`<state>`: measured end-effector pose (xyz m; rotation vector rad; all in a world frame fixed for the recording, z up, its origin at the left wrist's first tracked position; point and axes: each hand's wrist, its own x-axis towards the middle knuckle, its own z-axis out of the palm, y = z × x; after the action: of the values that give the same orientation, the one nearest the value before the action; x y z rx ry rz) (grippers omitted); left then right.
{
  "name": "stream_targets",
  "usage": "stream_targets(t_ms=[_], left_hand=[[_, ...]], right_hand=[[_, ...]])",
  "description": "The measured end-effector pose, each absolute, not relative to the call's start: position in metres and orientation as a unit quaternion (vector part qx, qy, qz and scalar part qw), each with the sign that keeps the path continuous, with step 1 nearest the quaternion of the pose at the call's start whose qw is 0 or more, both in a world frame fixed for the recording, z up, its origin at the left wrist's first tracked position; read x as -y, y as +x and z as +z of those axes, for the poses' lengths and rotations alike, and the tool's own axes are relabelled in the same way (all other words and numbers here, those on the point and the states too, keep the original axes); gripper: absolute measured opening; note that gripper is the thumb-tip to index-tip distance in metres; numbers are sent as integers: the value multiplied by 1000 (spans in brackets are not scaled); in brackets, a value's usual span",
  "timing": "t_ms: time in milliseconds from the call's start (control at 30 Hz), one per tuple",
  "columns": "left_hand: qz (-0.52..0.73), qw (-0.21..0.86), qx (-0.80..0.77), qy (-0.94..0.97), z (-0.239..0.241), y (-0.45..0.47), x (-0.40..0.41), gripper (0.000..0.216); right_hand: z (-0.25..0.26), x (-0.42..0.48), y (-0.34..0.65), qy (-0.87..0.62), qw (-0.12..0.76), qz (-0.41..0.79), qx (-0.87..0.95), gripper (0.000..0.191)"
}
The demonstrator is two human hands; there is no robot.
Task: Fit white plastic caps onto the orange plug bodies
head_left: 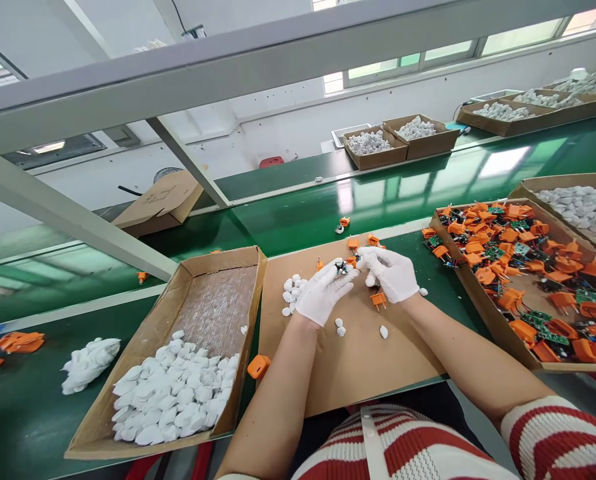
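My left hand (321,293), in a white glove, is turned partly palm up and holds a small circuit board (341,267) between thumb and fingers. My right hand (393,272), also gloved, closes its fingers on a small white putty-like lump (371,279) just right of the board. Both hands are over a brown cardboard sheet (373,370). An orange plug shell (379,301) with metal pins lies below my right hand, and another orange plug piece (353,244) sits beyond. White lumps (289,297) cluster left of my left hand; a single lump (383,331) lies nearer me.
Left stands a cardboard tray (218,267) partly filled with white lumps. A right-hand tray (465,280) is heaped with orange plugs and green boards. An orange block (259,367) touches the sheet's left edge. Beyond runs a green belt (288,220); a slanted metal frame (78,207) crosses left.
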<state>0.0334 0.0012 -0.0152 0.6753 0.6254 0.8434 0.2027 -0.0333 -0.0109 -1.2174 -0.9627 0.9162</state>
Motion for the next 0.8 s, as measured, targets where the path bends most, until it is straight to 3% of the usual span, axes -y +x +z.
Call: stream_targets(t_ms=[267,567,800], left_hand=[[377,805,-332,317,-12,39,1,27],[367,817,-306,323,-17,43,5,29],[368,821,-293,324,-20,44,4,30]], right_hand=[[-7,37,203,-462,632,438,442,39],[-11,35,199,-531,612,349,471,22],[-10,39,198,-546,577,252,553,24]])
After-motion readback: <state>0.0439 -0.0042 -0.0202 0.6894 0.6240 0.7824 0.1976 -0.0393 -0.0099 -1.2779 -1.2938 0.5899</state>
